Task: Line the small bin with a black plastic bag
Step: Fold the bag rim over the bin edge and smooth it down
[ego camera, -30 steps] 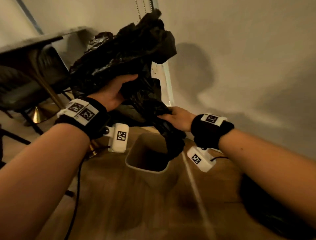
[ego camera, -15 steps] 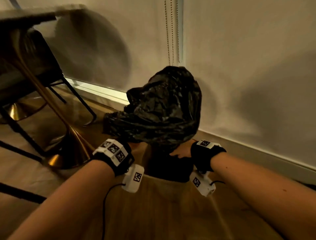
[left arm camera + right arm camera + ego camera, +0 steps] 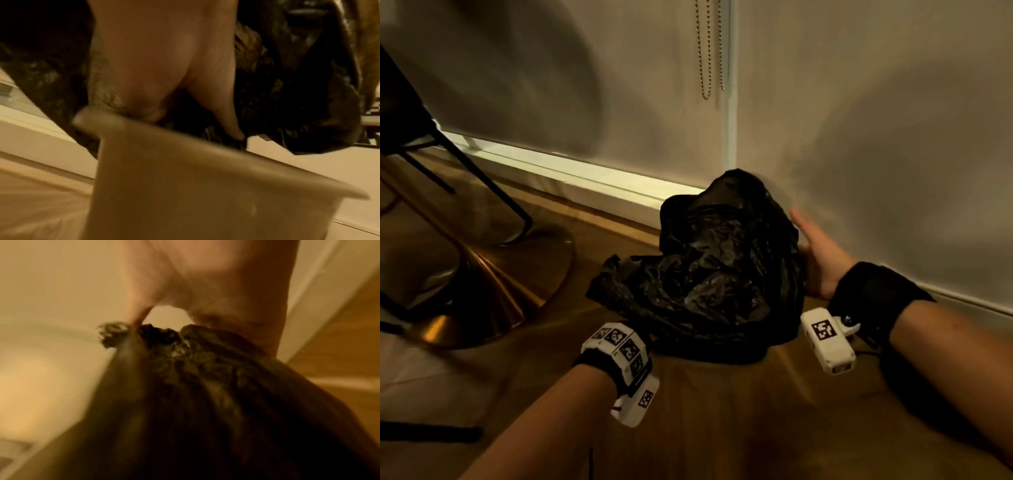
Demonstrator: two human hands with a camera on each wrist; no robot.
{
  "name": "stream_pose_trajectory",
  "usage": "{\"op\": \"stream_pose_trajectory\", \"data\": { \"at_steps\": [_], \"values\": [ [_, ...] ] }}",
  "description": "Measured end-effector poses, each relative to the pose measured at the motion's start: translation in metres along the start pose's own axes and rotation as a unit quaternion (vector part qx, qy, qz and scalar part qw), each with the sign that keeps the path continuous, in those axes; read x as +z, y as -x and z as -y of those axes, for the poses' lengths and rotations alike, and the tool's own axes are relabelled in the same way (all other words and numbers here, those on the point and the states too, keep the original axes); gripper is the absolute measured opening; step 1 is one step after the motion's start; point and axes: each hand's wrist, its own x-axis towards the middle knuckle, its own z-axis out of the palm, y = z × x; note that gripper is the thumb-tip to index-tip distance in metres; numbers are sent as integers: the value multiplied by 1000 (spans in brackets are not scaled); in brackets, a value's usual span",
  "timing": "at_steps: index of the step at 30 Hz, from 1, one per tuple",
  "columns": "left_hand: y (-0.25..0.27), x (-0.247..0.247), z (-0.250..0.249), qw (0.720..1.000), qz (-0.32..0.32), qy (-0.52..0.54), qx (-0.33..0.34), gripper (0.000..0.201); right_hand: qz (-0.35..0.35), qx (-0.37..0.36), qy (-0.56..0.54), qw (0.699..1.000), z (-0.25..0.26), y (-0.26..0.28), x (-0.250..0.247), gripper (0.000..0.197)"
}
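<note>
A crumpled black plastic bag (image 3: 722,267) billows over the small beige bin (image 3: 185,186), which stands on the floor by the wall corner. In the head view the bag hides the bin. My left hand (image 3: 185,97) is under the bag's near-left side; its thumb and curled fingers pinch the bag's edge at the bin's rim. In the head view only its wristband (image 3: 619,346) shows. My right hand (image 3: 813,257) is at the bag's right side, thumb raised, fingers hidden behind the plastic. The blurred right wrist view shows its thumb and fingers holding the bunched bag (image 3: 185,369) edge.
A gold pedestal base (image 3: 482,291) and black chair legs (image 3: 482,185) stand to the left on the wooden floor. A white skirting board (image 3: 585,178) runs behind. The wall (image 3: 876,154) is close behind and right of the bin. A bead chain (image 3: 709,51) hangs above.
The bag was held high above the open bin, then came down over it. Both hands have dropped to the rim, and my right hand has moved to the bag's right side.
</note>
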Motion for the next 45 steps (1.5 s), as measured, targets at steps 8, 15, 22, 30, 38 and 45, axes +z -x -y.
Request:
{"op": "stream_pose_trajectory", "data": {
  "at_steps": [8,15,22,30,38,45],
  "values": [
    [34,-32,-15,947,59,316,25,53,21,-23,190,981,-24,-12,-6,63],
    [38,-48,62,774,-118,622,3,20,0,-11,175,984,-51,8,-20,27],
    [32,-65,2,908,-95,395,97,69,-17,-22,134,991,-74,-2,-21,40],
    [13,-9,34,928,-96,359,12,25,-110,34,96,989,-105,-18,-86,85],
    [17,-50,19,931,-190,298,87,29,-323,-276,389,817,-54,9,-53,98],
    [33,-15,-18,976,-51,130,169,84,107,-404,647,638,-103,42,-2,46]
  ]
}}
